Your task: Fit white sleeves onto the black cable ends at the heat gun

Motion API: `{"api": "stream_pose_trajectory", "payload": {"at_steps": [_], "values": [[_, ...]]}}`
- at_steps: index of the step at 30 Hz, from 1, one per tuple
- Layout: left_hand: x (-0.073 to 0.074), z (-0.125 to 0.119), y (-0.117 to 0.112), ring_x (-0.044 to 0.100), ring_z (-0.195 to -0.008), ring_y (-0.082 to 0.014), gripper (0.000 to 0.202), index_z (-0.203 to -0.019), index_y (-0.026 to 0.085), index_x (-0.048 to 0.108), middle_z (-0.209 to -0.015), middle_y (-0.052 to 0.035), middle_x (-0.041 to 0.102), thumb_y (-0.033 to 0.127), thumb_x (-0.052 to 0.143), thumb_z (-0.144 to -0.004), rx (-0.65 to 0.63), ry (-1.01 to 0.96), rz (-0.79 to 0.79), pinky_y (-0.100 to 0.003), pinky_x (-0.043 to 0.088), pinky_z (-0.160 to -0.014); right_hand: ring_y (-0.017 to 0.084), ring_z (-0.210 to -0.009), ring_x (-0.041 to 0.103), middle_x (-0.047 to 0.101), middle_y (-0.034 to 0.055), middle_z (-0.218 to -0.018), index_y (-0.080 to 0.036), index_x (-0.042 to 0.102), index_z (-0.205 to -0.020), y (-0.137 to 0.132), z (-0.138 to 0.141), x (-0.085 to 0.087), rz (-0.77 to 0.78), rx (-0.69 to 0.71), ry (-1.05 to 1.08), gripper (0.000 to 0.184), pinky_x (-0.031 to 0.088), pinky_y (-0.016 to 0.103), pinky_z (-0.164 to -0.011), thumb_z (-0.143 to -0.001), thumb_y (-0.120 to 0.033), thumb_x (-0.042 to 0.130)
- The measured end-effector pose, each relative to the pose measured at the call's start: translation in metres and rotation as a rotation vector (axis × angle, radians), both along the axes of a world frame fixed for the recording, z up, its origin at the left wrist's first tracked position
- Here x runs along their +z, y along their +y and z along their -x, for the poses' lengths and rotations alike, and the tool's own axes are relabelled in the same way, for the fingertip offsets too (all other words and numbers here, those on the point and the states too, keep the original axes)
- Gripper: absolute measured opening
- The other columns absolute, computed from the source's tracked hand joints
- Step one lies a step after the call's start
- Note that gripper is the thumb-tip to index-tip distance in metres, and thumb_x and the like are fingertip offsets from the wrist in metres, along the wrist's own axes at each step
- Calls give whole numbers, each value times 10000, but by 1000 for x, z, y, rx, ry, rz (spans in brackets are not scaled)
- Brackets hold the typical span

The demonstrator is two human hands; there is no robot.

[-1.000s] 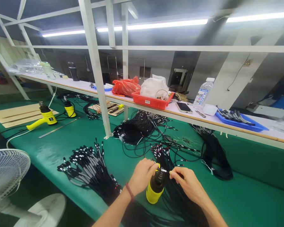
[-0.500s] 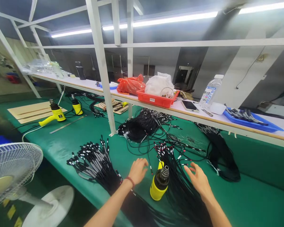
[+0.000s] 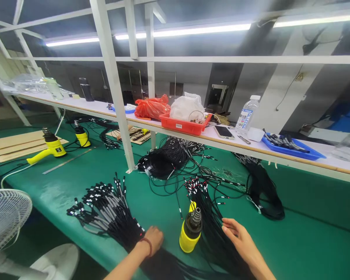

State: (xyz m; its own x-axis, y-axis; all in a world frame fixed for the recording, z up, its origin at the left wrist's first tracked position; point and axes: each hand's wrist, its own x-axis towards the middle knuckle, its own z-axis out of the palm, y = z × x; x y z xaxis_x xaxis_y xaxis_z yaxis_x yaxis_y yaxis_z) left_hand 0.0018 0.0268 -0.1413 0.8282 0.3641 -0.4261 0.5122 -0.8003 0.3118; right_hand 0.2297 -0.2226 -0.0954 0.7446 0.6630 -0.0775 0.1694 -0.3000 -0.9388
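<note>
My left hand (image 3: pixel 154 238) is at the right edge of the left bundle of black cables (image 3: pixel 121 223), knuckles up. Its fingers bend downward and are blurred and partly hidden, so a grip cannot be made out. My right hand (image 3: pixel 236 235) is beside the other black cable bundle (image 3: pixel 211 225), whose tips have white and red bands. Its fingers reach left, thumb apart, at the bundle's edge; no cable is clearly held. Between the hands a yellow heat gun (image 3: pixel 189 235) stands upright, nozzle up. Grey sleeves (image 3: pixel 105 212) show near the left bundle's tips.
Behind lies a coiled cable heap (image 3: pixel 160 159), with another cable bundle (image 3: pixel 265 190) at the right. A shelf post (image 3: pixel 116 97) rises from the green table. The shelf bears a red tray (image 3: pixel 181 126) and blue tray (image 3: pixel 294 149). A fan (image 3: pixel 8 221) stands at left.
My left hand has moved down and left to the left bundle, its fingers now bent. My right hand is slightly lower, with its fingers closer together. The view has shifted to the right.
</note>
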Motion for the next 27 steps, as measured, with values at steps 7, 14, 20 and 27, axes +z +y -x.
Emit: {"api": "stream_pose_trajectory", "payload": {"at_steps": [7, 14, 20, 27], "values": [[28, 14, 18, 618, -966, -254, 124, -784, 197, 671, -897, -77, 696, 243, 571, -841, -174, 11, -77, -361, 445, -882, 288, -1015, 649, 715, 118, -1054, -176, 691, -997, -2, 4, 13, -24, 19, 18, 453, 522, 385, -876, -697, -515, 672], [85, 27, 42, 584, -951, -254, 92, -806, 198, 645, -878, -60, 671, 228, 582, -866, -225, -53, -150, -374, 405, -885, 289, -1035, 637, 699, 114, -1098, -190, 693, -1030, -9, 12, 50, -27, 60, -18, 439, 527, 385, -892, -748, -523, 637], [148, 56, 68, 594, -845, -250, 58, -762, 195, 636, -847, -58, 648, 195, 609, -814, -151, -55, -242, -323, 425, -750, 259, -998, 654, 708, 95, -1058, -210, 671, -1062, -19, 27, 87, -24, 73, -112, 407, 539, 334, -879, -795, -508, 597], [204, 53, -4, 533, -776, -176, 162, -846, 241, 543, -793, 13, 600, 297, 435, -954, -362, -548, -89, -285, 395, -815, 221, -995, 659, 708, 57, -1070, -266, 648, -1096, -3, 77, 135, -53, 251, -207, 316, 530, 275, -885, -847, -439, 556]]}}
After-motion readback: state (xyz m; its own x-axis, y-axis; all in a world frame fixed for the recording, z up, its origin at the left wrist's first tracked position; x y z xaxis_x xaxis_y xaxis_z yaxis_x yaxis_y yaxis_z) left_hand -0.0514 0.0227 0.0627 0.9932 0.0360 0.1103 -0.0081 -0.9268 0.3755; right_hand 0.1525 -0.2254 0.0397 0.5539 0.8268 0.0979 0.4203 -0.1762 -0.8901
